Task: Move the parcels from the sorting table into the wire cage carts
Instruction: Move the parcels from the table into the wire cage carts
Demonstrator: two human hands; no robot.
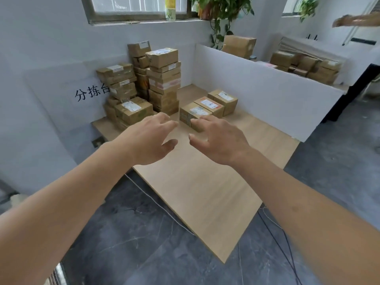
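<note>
We are reaching both arms out over the sorting table (205, 192), our left hand (148, 138) and right hand (220, 140) hovering side by side with fingers spread and relaxed, holding nothing. Just beyond our fingertips the striped-tape parcel (191, 115) is sitting as the nearest of three small boxes lined up toward the far right, with the orange-label parcel (209, 104) touching it and a third parcel (225, 98) behind that. To the far left, tall stacks of parcels (162, 79) are leaning against the wall, and a lower labelled box (132, 110) is resting in front of them.

We are judging that the nearest box is the one to take. To do it well, we should be bringing one palm to each short side, squeezing evenly and lifting straight up, so its neighbour is not being dragged along. We are keeping our left forearm away from the tall stacks, which look easy to topple. No wire cage cart is showing here, so we will be turning to find one once the box is secure.
</note>
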